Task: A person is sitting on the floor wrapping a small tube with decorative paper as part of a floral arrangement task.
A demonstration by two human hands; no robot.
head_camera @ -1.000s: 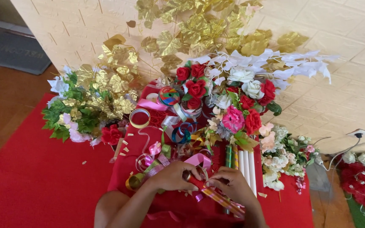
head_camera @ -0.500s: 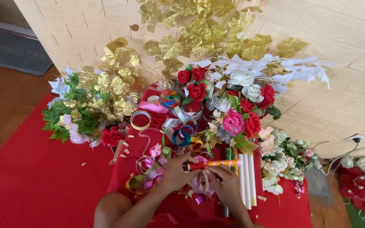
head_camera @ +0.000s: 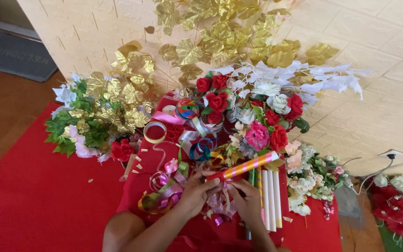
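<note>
Over red cloth (head_camera: 38, 205), left hand (head_camera: 196, 190) pinching red end of striped paper tube (head_camera: 246, 166), tube slanting up-right, right hand (head_camera: 247, 199) just below, gripping pink ribbon curls (head_camera: 220, 205).

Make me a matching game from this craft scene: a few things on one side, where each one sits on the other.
Things:
1. striped roll
2. gold leaves
3. doormat
4. wall socket

Places:
A. far left, on the wooden floor
B. in both hands
C. right edge, low on the wall
D. top, against the wall

Pairs: 1-B, 2-D, 3-A, 4-C
</note>
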